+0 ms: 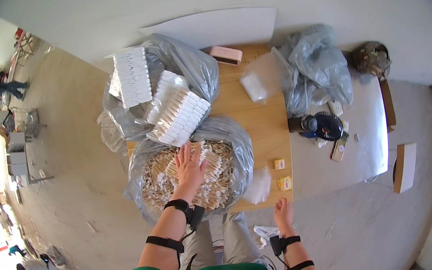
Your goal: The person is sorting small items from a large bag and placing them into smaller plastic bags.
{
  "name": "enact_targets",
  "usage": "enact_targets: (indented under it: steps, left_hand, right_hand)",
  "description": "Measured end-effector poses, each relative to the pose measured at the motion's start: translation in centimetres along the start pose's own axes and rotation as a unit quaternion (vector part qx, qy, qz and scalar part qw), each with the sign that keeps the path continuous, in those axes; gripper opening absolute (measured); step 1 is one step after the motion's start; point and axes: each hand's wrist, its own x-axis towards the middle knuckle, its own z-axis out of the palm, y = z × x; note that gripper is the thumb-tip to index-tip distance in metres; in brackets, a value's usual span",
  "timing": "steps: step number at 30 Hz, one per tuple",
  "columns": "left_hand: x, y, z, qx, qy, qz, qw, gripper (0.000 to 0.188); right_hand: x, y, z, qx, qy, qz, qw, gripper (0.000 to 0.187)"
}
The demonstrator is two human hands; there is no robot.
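My left hand (191, 166) lies with fingers spread on a heap of loose cotton swabs (221, 190), which have pale brown sticks and white tips. The heap fills a grey plastic bag (241, 145) on the near left of the wooden table. Just beyond my fingertips, white packs of cotton swabs (183, 118) are stacked in a second grey bag (194, 63), with another upright stack (133, 77) behind on the left. My right hand (282, 213) hangs by the table's near right edge with its fingers curled in; what they hold, if anything, is hidden.
On the wooden table (263, 133) are two small yellow boxes (281, 174), clear plastic bags (259, 185) and a pink box (226, 55). A grey side table (365, 146) bears crumpled bags (317, 64), a black fan (329, 126) and a phone (339, 147). People work far left.
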Motion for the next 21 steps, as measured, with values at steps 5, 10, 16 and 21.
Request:
enact_targets:
  steps: [5, 10, 16, 21]
  left_hand:
    - [-2.1, -1.9, 1.7, 0.009, -0.122, 0.023, 0.992, 0.051]
    - [-5.8, -6.7, 0.3, -0.007, -0.13, 0.055, 0.99, 0.053]
    - [-6.9, -13.1, -2.1, -0.018, -0.086, -0.001, 0.996, 0.055]
    - [-7.4, -15.3, -3.9, -0.084, -0.037, 0.001, 0.996, 0.058]
  right_hand:
    - [0.1, -2.3, 0.9, 0.028, -0.032, -0.006, 0.999, 0.015]
    - [1.6, -7.7, 1.2, 0.104, -0.055, -0.064, 0.991, 0.015]
    - [5.1, -17.2, 1.4, 0.063, 0.045, -0.17, 0.982, 0.013]
    - [9.6, -23.9, 0.9, -0.029, 0.143, -0.257, 0.955, 0.027]
